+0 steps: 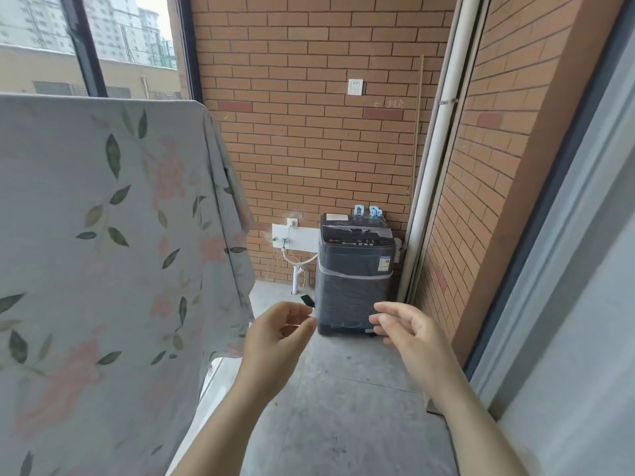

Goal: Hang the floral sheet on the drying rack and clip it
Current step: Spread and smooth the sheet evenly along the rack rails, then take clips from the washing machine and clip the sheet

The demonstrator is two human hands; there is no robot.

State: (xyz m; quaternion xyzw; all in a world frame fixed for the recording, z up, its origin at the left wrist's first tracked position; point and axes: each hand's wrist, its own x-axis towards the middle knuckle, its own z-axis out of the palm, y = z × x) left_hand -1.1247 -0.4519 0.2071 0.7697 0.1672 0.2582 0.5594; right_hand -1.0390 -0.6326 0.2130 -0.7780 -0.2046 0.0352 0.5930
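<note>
The floral sheet [103, 252], pale with green leaves and pink flowers, hangs draped over the drying rack on the left; the rack itself is hidden under the cloth. Light blue clips [367, 211] lie on top of the dark washing machine [354, 269] at the far wall. My left hand [278, 334] is held out in front of me, fingers loosely curled, holding nothing. My right hand [402, 328] is also out in front, fingers relaxed and empty. Both hands hover between me and the washing machine, apart from the sheet.
A brick wall [309, 132] closes the far end, with a white pipe [436, 149] in the corner. A tap and hose [292, 255] sit left of the machine. Grey concrete floor [343, 407] runs ahead. A window frame is on the right.
</note>
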